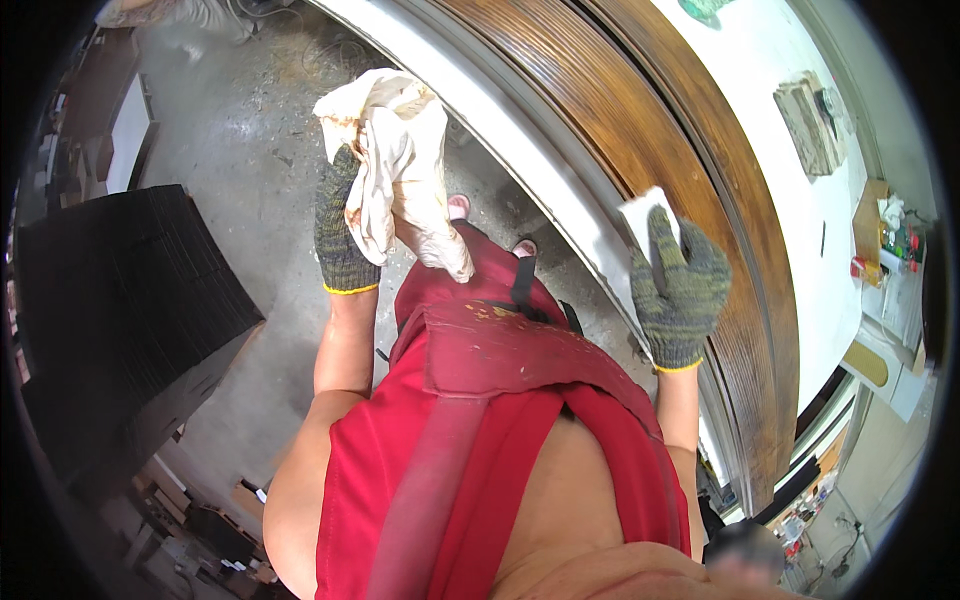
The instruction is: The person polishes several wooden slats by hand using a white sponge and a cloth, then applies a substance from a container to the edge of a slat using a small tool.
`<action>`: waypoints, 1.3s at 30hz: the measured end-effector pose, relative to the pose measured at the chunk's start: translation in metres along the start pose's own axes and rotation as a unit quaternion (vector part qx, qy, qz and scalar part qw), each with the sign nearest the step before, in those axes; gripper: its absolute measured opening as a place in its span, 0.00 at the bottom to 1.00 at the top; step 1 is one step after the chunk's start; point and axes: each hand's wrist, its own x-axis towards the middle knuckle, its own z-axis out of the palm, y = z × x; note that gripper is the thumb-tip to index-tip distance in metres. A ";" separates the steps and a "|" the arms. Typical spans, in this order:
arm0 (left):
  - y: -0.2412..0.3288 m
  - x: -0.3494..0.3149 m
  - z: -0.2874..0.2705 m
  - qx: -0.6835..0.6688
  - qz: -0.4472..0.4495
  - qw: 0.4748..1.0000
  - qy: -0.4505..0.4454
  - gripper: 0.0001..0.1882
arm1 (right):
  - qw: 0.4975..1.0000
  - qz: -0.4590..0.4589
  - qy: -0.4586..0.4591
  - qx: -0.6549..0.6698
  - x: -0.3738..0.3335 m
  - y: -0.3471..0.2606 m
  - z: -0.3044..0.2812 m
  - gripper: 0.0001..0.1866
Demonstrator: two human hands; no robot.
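We see open room to the left of our left hand (pixel 340 235) — bare concrete floor (pixel 230 130) runs up and away, with only the hanging stained rag (pixel 395 165) in our grip crowding the middle. Lower left, a black ribbed stack (pixel 120 300) blocks the way. Our right hand (pixel 680 285), pressing a pale pad (pixel 645 215), lies on the brown grooved wooden panel (pixel 620 130) — a long barrier. Between both hands, the red apron (pixel 500 380) fills the space.

A woodworking workshop; stained wooden panel (pixel 640 130) (ribbed), dusty concrete floor (pixel 240 130).
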 end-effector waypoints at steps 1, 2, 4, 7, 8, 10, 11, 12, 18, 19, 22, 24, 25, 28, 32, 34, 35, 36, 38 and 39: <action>0.001 0.000 0.000 -0.014 -0.001 1.000 -0.005 0.27 | 1.000 -0.014 -0.002 -0.016 0.013 -0.008 0.000 0.32; 0.005 0.003 0.001 -0.018 -0.001 1.000 0.010 0.26 | 1.000 -0.015 -0.001 0.009 0.028 -0.014 0.006 0.32; 0.004 0.000 0.007 -0.014 0.004 1.000 0.012 0.25 | 0.999 -0.035 0.025 -0.002 0.051 -0.025 0.017 0.30; 0.010 -0.003 0.007 0.006 0.012 1.000 0.016 0.21 | 0.997 -0.061 0.045 -0.007 0.087 -0.042 0.022 0.27; 0.017 0.007 0.002 0.100 0.071 0.992 0.012 0.19 | 0.997 -0.064 0.049 -0.009 0.104 -0.049 0.027 0.26; 0.004 0.011 0.003 0.109 0.041 0.993 -0.017 0.19 | 0.994 -0.081 0.066 0.019 0.132 -0.062 0.059 0.24; -0.004 0.015 0.001 0.141 0.055 0.987 -0.046 0.19 | 0.993 -0.091 0.068 0.030 0.147 -0.066 0.073 0.23; -0.010 0.018 -0.002 0.135 0.043 0.989 -0.053 0.20 | 0.987 -0.117 0.107 0.024 0.166 -0.070 0.088 0.23; -0.031 0.035 -0.016 0.109 -0.003 0.989 -0.096 0.21 | 0.975 -0.166 0.136 -0.054 0.272 -0.106 0.127 0.21; -0.036 0.036 -0.016 0.118 0.004 0.987 -0.106 0.21 | 0.977 -0.160 0.119 -0.069 0.290 -0.113 0.127 0.19; -0.065 0.026 -0.032 0.127 -0.017 0.988 -0.087 0.20 | 0.973 -0.206 0.097 0.033 0.352 -0.169 0.151 0.19; -0.075 0.021 -0.024 0.033 -0.058 0.997 -0.049 0.20 | 0.978 -0.196 0.053 0.036 0.371 -0.173 0.141 0.19; -0.078 0.020 -0.021 -0.011 -0.080 0.996 -0.030 0.20 | 0.980 -0.198 0.032 0.015 0.377 -0.174 0.136 0.19; -0.080 0.026 -0.022 0.024 -0.076 0.996 -0.041 0.20 | 0.976 -0.214 0.021 0.026 0.377 -0.175 0.139 0.19; -0.077 0.042 -0.006 -0.010 -0.044 0.998 -0.046 0.18 | 0.974 -0.215 0.076 0.018 0.327 -0.139 0.111 0.18; -0.077 0.054 -0.003 0.007 -0.021 0.998 -0.058 0.18 | 0.973 -0.208 0.075 -0.066 0.288 -0.119 0.106 0.20; -0.077 0.056 -0.001 0.013 -0.012 0.998 -0.061 0.17 | 0.976 -0.201 0.068 -0.053 0.266 -0.109 0.100 0.21; -0.078 0.054 -0.001 0.022 -0.021 0.997 -0.066 0.18 | 0.983 -0.179 0.031 -0.023 0.244 -0.102 0.092 0.23; -0.082 0.045 -0.001 0.055 0.023 0.996 -0.070 0.18 | 0.985 -0.166 0.026 -0.047 0.195 -0.092 0.064 0.23; -0.082 0.044 0.001 0.073 0.046 0.993 -0.076 0.18 | 0.988 -0.142 -0.003 -0.057 0.173 -0.084 0.051 0.24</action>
